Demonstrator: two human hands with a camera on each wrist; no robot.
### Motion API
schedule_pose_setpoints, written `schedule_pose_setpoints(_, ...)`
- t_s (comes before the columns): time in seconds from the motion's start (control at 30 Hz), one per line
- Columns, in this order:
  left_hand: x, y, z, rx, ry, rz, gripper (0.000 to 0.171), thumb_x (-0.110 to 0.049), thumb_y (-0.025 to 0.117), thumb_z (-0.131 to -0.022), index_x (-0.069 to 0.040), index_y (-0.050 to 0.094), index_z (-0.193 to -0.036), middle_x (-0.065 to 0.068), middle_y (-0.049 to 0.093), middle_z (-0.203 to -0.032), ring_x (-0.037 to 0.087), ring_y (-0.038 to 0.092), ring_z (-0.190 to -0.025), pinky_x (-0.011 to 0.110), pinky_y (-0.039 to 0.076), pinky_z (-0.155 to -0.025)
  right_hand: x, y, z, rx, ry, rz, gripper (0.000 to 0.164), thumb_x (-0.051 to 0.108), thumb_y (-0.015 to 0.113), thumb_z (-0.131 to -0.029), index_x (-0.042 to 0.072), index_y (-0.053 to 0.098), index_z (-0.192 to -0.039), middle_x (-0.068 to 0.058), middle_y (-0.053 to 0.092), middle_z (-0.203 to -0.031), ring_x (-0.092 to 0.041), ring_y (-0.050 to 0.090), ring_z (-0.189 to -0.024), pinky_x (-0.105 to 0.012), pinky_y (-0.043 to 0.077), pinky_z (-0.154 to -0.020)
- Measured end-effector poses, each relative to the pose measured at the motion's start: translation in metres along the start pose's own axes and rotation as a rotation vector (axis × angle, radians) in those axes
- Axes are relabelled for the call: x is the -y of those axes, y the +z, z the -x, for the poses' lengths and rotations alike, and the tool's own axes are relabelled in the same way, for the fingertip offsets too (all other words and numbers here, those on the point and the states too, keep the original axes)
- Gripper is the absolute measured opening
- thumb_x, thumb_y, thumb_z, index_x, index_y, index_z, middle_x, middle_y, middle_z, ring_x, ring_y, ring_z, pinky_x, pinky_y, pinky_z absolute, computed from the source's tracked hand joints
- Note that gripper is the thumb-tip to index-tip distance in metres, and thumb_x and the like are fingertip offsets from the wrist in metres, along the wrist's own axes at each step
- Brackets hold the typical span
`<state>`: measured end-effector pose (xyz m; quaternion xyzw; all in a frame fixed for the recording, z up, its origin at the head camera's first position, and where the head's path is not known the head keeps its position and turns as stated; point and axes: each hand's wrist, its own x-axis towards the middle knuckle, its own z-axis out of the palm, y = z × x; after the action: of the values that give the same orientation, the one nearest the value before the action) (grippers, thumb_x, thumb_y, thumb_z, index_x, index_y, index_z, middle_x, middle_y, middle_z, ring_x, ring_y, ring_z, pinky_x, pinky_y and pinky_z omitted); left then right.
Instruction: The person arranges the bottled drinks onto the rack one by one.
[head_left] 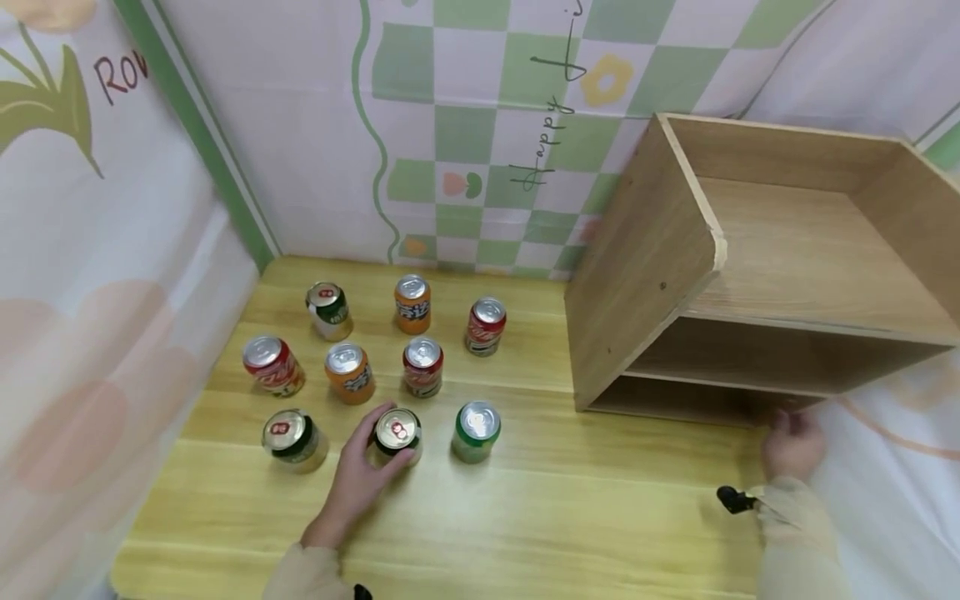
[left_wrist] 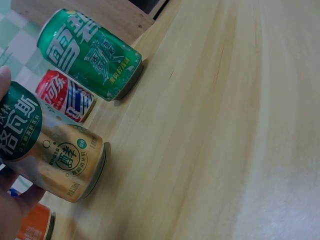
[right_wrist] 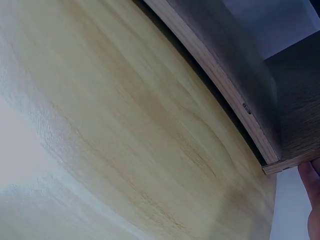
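Note:
My left hand (head_left: 360,475) grips a green-and-gold drink can (head_left: 397,433) from the side, thumb in front and fingers behind. The can's base is at the tabletop; whether it touches is hard to tell. In the left wrist view, the gold lower part of this can (left_wrist: 70,160) shows, with a green soda can (left_wrist: 90,55) beyond it. That green can (head_left: 476,433) stands just right of the held one. At the far right, my right hand (head_left: 795,446) holds the lower front edge of the wooden shelf unit's side panel (right_wrist: 295,161); some of its fingers are hidden.
Behind and left of my left hand stand red cans (head_left: 423,367), orange cans (head_left: 350,375) and more green-and-gold cans (head_left: 296,442). The wooden shelf unit (head_left: 645,275) occupies the table's right rear, its compartments facing front. Printed cloth (head_left: 465,133) hangs behind the wooden table (head_left: 570,517).

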<state>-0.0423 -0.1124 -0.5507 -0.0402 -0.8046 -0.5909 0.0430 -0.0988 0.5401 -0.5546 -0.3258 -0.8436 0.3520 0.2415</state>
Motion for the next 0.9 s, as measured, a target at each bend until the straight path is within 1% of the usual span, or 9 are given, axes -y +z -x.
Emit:
schedule_pose_setpoints(0.07, -0.001, 0.0009, -0.0006, 0.009, -0.006, 0.006, 0.078, -0.017, 0.086, -0.083, -0.006, 0.046, -0.149, 0.013, 0.053, -0.148, 0.031, 0.049, -0.137, 0.049, 0.038, -0.114, 0.0004, -0.0014, 0.0008, -0.005, 0.009, 0.02, 0.042, 0.024, 0.049, -0.105, -0.01, 0.06, -0.127, -0.003, 0.065, -0.095, 0.014, 0.038, -0.078, -0.024, 0.045, -0.093)
schedule_pose_setpoints(0.13, -0.002, 0.0012, -0.0007, 0.01, -0.013, 0.004, 0.078, -0.018, 0.086, -0.083, -0.007, 0.046, -0.149, 0.012, 0.053, -0.149, 0.031, 0.049, -0.137, 0.049, 0.037, -0.114, 0.0018, -0.0028, 0.0008, 0.009, 0.015, 0.036, 0.043, 0.024, 0.048, -0.105, -0.011, 0.059, -0.128, -0.023, 0.065, -0.112, 0.004, 0.046, -0.083, -0.029, 0.046, -0.101)
schedule_pose_setpoints(0.17, -0.0025, 0.0014, -0.0006, 0.011, -0.015, 0.005, 0.078, -0.018, 0.086, -0.083, -0.008, 0.046, -0.149, 0.012, 0.053, -0.149, 0.031, 0.049, -0.137, 0.049, 0.037, -0.114, 0.0023, -0.0032, 0.0008, 0.015, 0.015, 0.042, 0.043, 0.023, 0.048, -0.105, -0.012, 0.059, -0.128, -0.03, 0.062, -0.119, -0.001, 0.049, -0.086, -0.033, 0.046, -0.103)
schedule_pose_setpoints(0.23, -0.0027, 0.0013, -0.0002, 0.013, -0.019, 0.002, 0.078, -0.018, 0.086, -0.083, -0.01, 0.046, -0.149, 0.012, 0.053, -0.149, 0.031, 0.048, -0.138, 0.049, 0.037, -0.114, 0.0035, -0.0035, 0.0008, 0.021, 0.012, 0.059, 0.043, 0.022, 0.047, -0.105, -0.013, 0.058, -0.128, -0.034, 0.059, -0.123, -0.018, 0.054, -0.093, -0.038, 0.046, -0.103)
schedule_pose_setpoints(0.3, -0.0021, 0.0012, 0.0, 0.016, -0.021, 0.002, 0.078, -0.019, 0.086, -0.083, -0.012, 0.046, -0.15, 0.011, 0.052, -0.149, 0.03, 0.048, -0.138, 0.049, 0.036, -0.115, 0.0043, -0.0029, 0.0004, 0.02, 0.002, 0.074, 0.042, 0.021, 0.047, -0.105, -0.014, 0.059, -0.127, -0.035, 0.059, -0.122, -0.032, 0.053, -0.099, -0.04, 0.046, -0.1)
schedule_pose_setpoints(0.4, -0.0009, 0.0012, 0.0001, 0.018, -0.026, 0.008, 0.077, -0.019, 0.085, -0.084, -0.013, 0.046, -0.15, 0.01, 0.051, -0.15, 0.029, 0.047, -0.139, 0.049, 0.035, -0.116, 0.0051, -0.0023, 0.0009, 0.013, -0.009, 0.089, 0.041, 0.02, 0.047, -0.105, -0.014, 0.059, -0.125, -0.036, 0.059, -0.12, -0.039, 0.051, -0.101, -0.042, 0.044, -0.096)
schedule_pose_setpoints(0.63, 0.0006, -0.0004, 0.0005, 0.033, -0.06, 0.028, 0.083, -0.016, 0.086, -0.082, -0.009, 0.042, -0.152, 0.01, 0.048, -0.152, 0.03, 0.042, -0.143, 0.048, 0.031, -0.118, 0.0067, -0.0025, 0.0028, 0.041, 0.012, 0.08, 0.043, 0.019, 0.045, -0.106, -0.015, 0.055, -0.129, -0.038, 0.057, -0.125, -0.047, 0.051, -0.11, -0.052, 0.043, -0.102)
schedule_pose_setpoints(0.8, 0.002, -0.0007, -0.0002, 0.047, -0.082, -0.007, 0.09, -0.01, 0.089, -0.078, -0.008, 0.04, -0.153, 0.012, 0.047, -0.153, 0.033, 0.041, -0.143, 0.052, 0.03, -0.118, 0.0054, -0.0018, 0.0009, 0.052, 0.032, 0.074, 0.042, 0.018, 0.044, -0.105, -0.014, 0.055, -0.131, -0.035, 0.057, -0.127, -0.043, 0.051, -0.111, -0.048, 0.043, -0.103)
schedule_pose_setpoints(0.9, 0.0039, 0.0001, -0.0004, 0.043, -0.087, -0.026, 0.09, -0.01, 0.09, -0.076, -0.008, 0.041, -0.153, 0.012, 0.048, -0.153, 0.034, 0.042, -0.142, 0.054, 0.03, -0.118, 0.004, -0.0011, -0.0006, 0.052, 0.041, 0.081, 0.042, 0.019, 0.044, -0.105, -0.011, 0.057, -0.131, -0.032, 0.058, -0.128, -0.034, 0.053, -0.106, -0.043, 0.044, -0.105)
